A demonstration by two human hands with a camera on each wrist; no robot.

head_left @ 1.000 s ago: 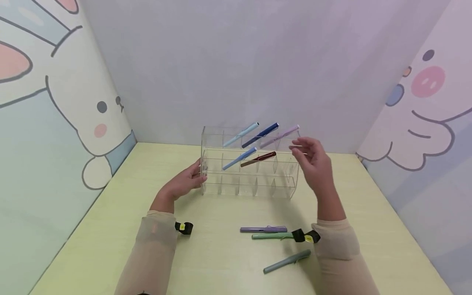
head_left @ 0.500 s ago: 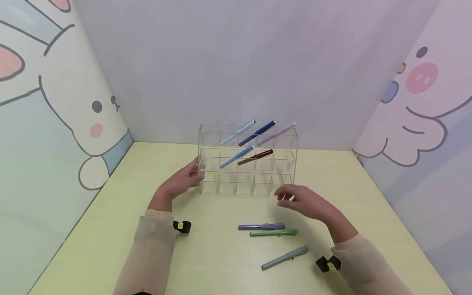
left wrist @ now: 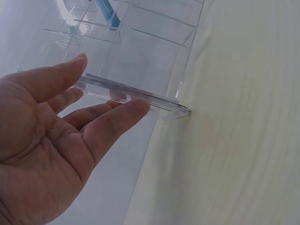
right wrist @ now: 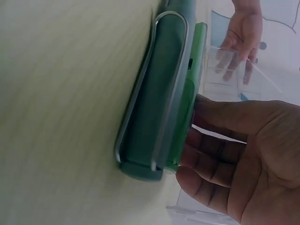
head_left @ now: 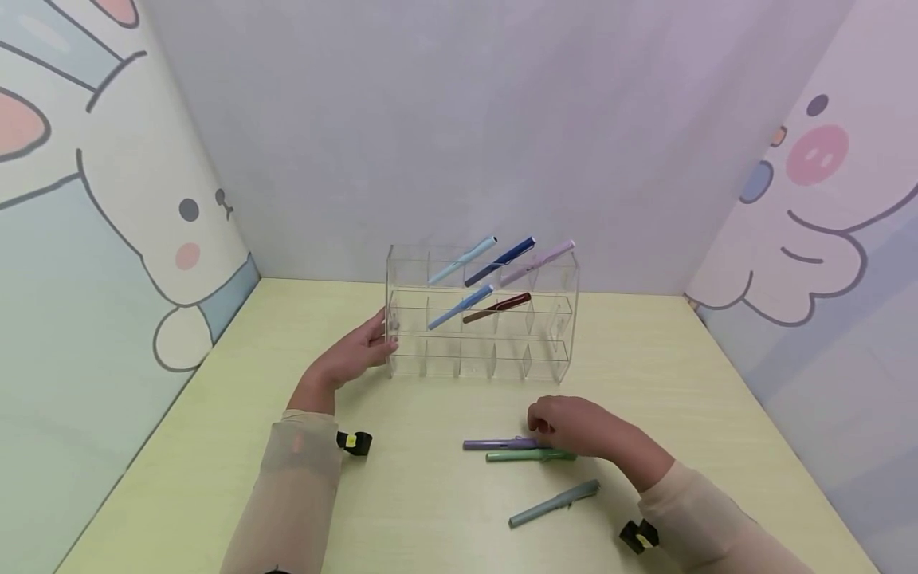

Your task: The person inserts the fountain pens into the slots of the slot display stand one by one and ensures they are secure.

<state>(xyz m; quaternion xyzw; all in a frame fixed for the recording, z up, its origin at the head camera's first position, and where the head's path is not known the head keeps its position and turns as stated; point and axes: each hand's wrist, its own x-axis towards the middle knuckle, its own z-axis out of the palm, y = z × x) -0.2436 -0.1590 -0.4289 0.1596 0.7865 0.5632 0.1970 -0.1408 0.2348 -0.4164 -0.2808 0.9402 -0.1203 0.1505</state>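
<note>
My left hand [head_left: 351, 356] holds the left side of a clear acrylic pen rack [head_left: 476, 348], thumb at the front edge and fingers along the outer side. My right hand [head_left: 581, 428] is down at the table, its curled thumb and fingers round the capped end of a purple pen [head_left: 495, 445]. Just in front of that lies a green pen [head_left: 519, 456], its clip end partly under the hand. Closer to me rests a grey-green pen [head_left: 552, 505] with a wire clip. In the right wrist view the green pen [right wrist: 199, 51] hides the fingertips.
Slanted in the rack's top tier are a pale blue pen [head_left: 462, 261], a navy pen [head_left: 500, 262] and a lilac pen [head_left: 539, 263]. A blue pen [head_left: 460, 308] and a dark red pen [head_left: 497, 308] lie in the middle tier. A wall [head_left: 459, 135] stands behind.
My right hand has come down from the rack's upper right to the purple pen on the table and taken hold of its capped end. My left hand stays on the rack.
</note>
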